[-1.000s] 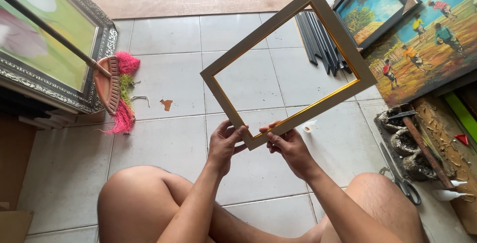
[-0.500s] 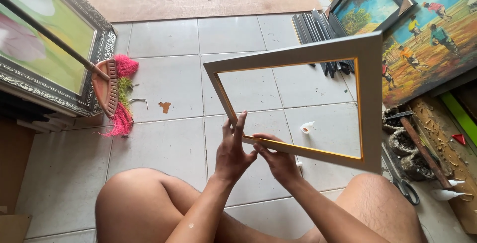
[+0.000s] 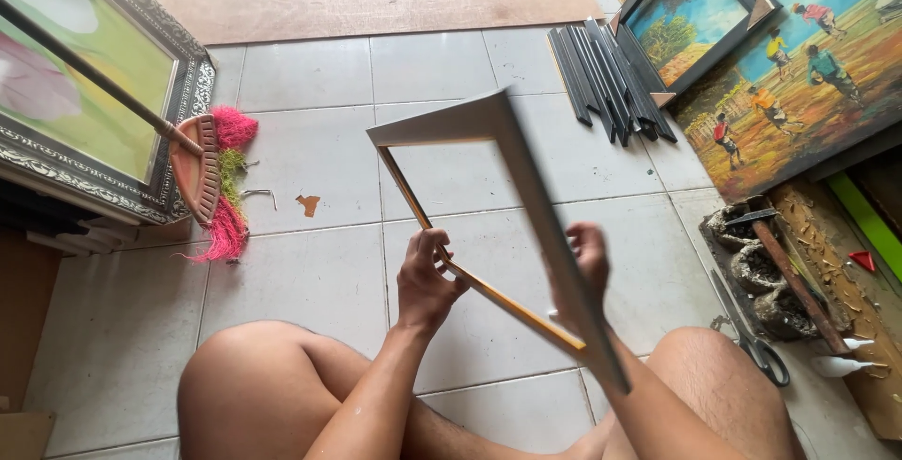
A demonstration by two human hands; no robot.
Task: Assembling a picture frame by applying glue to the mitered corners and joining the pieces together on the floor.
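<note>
I hold an empty grey picture frame (image 3: 512, 187) with a gold inner edge tilted edge-on above the tiled floor (image 3: 310, 272), between my knees. My left hand (image 3: 427, 281) closes around its lower rail, and my right hand (image 3: 587, 263) grips the wide side rail. A pink broom (image 3: 218, 187) lies to the left; black frame strips (image 3: 606, 75) and paintings (image 3: 789, 75) rest to the right.

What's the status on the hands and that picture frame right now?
Left hand grips the near rail. Right hand holds the side rail. Empty picture frame tilted up above the tiled floor. Nothing between hands and frame.
</note>
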